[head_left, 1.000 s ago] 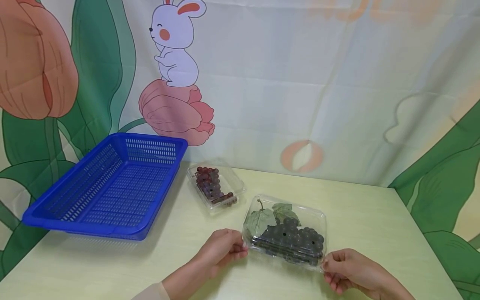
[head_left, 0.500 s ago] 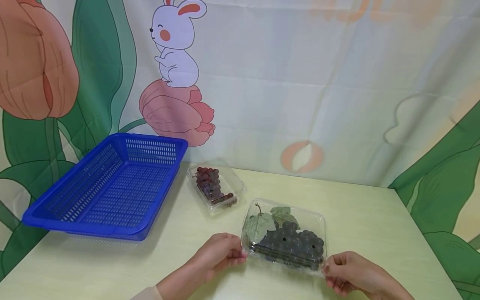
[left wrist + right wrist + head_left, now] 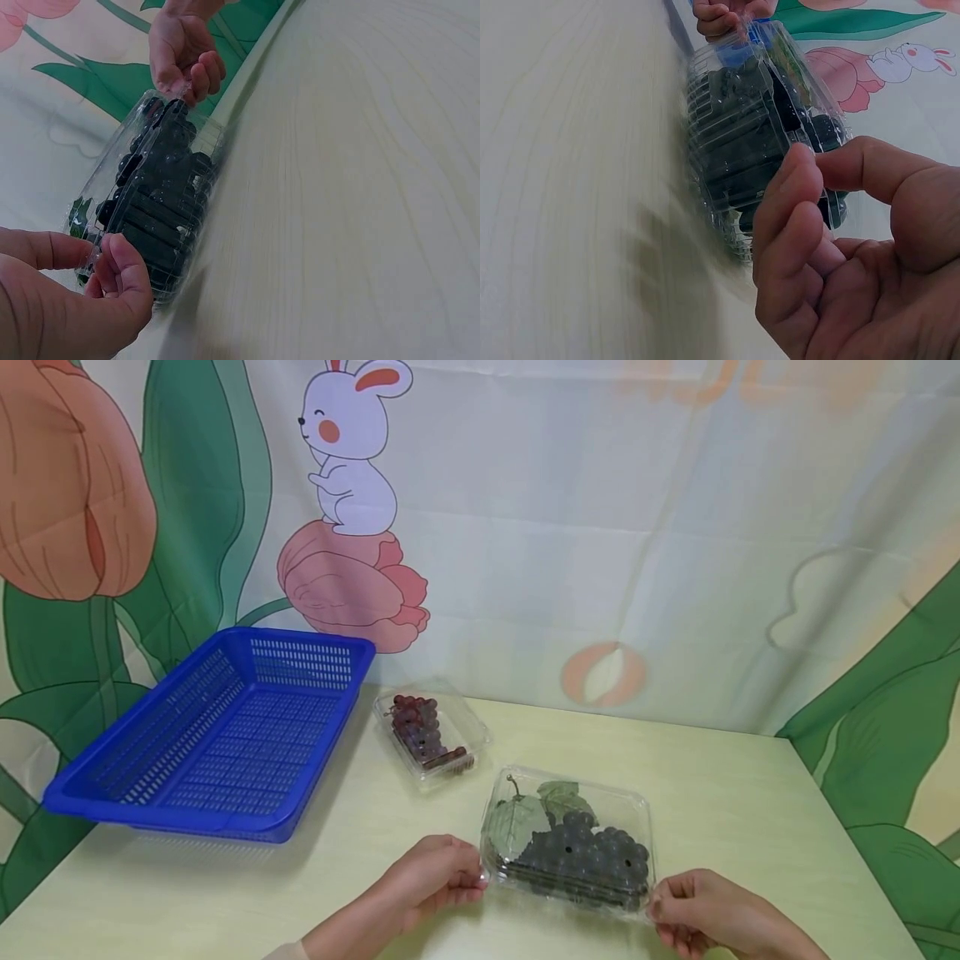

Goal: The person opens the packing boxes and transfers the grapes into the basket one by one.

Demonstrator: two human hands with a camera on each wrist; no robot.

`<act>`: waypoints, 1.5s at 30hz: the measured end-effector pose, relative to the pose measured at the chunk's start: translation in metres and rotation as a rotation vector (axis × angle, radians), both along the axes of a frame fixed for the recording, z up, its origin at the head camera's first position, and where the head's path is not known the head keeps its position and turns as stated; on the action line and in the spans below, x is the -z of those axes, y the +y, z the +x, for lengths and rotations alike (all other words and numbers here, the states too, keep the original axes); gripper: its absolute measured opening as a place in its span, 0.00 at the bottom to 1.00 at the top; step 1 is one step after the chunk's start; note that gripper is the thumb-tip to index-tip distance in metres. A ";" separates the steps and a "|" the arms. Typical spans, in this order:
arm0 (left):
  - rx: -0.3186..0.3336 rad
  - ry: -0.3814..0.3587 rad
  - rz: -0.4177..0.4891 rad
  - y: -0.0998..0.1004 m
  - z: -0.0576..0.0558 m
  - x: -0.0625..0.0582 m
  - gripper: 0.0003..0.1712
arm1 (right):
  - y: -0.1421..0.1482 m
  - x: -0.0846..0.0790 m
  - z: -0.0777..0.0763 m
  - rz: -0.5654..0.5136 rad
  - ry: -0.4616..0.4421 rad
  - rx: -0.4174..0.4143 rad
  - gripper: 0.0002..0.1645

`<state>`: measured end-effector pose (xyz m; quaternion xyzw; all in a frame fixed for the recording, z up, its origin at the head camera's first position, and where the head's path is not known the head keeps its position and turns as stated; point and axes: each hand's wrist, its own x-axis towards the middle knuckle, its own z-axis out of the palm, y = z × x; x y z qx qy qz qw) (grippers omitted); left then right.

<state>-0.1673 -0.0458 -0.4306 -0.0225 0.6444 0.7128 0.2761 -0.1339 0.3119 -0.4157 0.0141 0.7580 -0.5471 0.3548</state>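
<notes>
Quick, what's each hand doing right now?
Left hand: closed, pinching the clear grape box at its left end.
Right hand: closed, pinching the same box at its right end.

Pale wood-grain table (image 3: 750,818); creased cloth backdrop (image 3: 540,535) behind; printed rabbit (image 3: 358,481), tulips (image 3: 67,493).

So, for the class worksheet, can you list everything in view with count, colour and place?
basket: one, blue, left side of table
far container: one, clear, right of basket
red grapes: one bunch, red-purple, inside far container
near container: one, clear, between the hands
dark grapes: uncountable, near-black, inside near container
leaves: at least two, green, beside dark grapes
table: one, pale yellow-green, below
backdrop: one, whitish, printed, behind table
sleeve: one, beige, left forearm
left grip: one, bare, near container's left corner
right grip: one, bare, its right corner
</notes>
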 end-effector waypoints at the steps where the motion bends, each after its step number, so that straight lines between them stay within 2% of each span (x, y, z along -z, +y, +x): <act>1: 0.002 -0.004 0.002 0.000 0.000 0.000 0.12 | 0.000 0.000 0.000 0.001 0.001 -0.003 0.13; 9: 0.039 -0.039 0.016 -0.003 0.003 -0.001 0.12 | 0.001 0.001 0.003 0.029 0.014 -0.030 0.13; 17: 0.067 -0.037 0.018 -0.003 0.008 0.000 0.09 | 0.005 0.005 0.002 -0.047 0.035 -0.110 0.15; 24: 0.079 -0.045 -0.006 -0.004 0.010 -0.001 0.07 | 0.007 0.007 0.003 -0.053 0.055 -0.150 0.17; 36: 0.110 -0.080 -0.006 -0.007 0.011 0.000 0.07 | 0.009 0.008 0.005 -0.114 0.021 -0.146 0.17; 45: 0.126 -0.059 0.005 -0.009 0.016 0.000 0.07 | 0.010 0.005 0.009 -0.137 -0.022 -0.138 0.16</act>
